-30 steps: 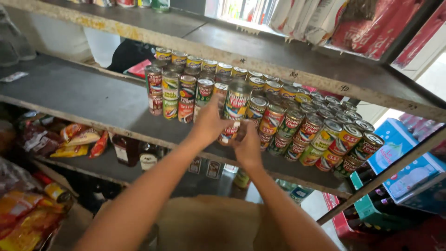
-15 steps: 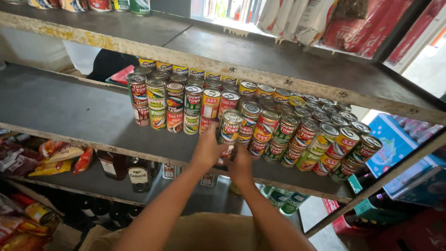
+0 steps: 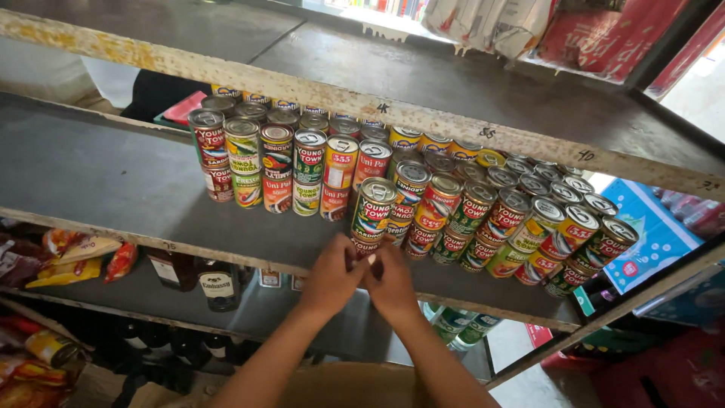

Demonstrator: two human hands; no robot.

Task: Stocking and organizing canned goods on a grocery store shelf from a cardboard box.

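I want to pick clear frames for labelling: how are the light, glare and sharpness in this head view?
Head view: daylight blows out the top edge and right corner; the stacked cans are evenly lit and fairly sharp, with slight shine on their lids; the lower shelf with bottles lies in shadow; both hands, left hand and right hand, look a little soft; the shelf edge bows slightly from the wide lens.

Stacked cans [image 3: 423,204] on shelf [image 3: 113,189], bottles [image 3: 219,283] below.

Stacked round metal cans [image 3: 393,198] with shiny silver lids and glossy printed paper labels, matt grey shelf [image 3: 98,177] with rough, chipped pale painted front edge, glossy dark glass bottles [image 3: 219,285], crinkly shiny plastic snack packets [image 3: 75,257]
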